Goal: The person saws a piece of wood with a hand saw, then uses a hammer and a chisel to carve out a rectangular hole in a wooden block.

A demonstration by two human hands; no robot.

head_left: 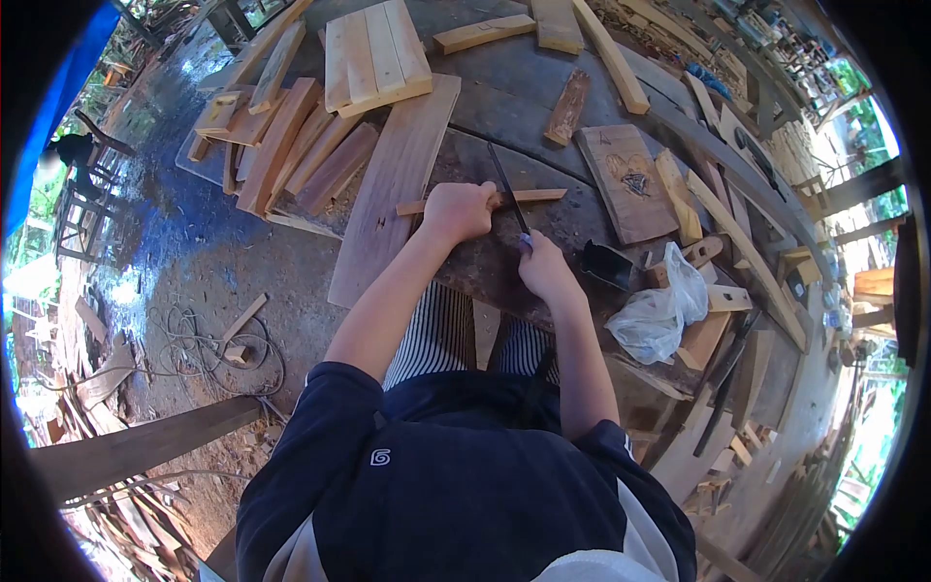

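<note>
My left hand [460, 211] is closed round a thin wooden strip [538, 195] that lies crosswise over a wide plank [393, 184] and the workbench. The strip sticks out on both sides of the fist. My right hand [548, 267] is closed on the handle of a long, thin dark tool [506, 184], whose blade points away from me and crosses the strip just right of my left hand. Whether it is a file or a saw I cannot tell. The fingertips of both hands are partly hidden.
Wood blocks [276, 150] are piled at the left, beside a slatted panel [376, 58]. To the right are a board with nails [628, 184], a black container [606, 264], a plastic bag [661, 308] and a long saw-like tool [722, 388]. A cord [208, 354] lies on the floor.
</note>
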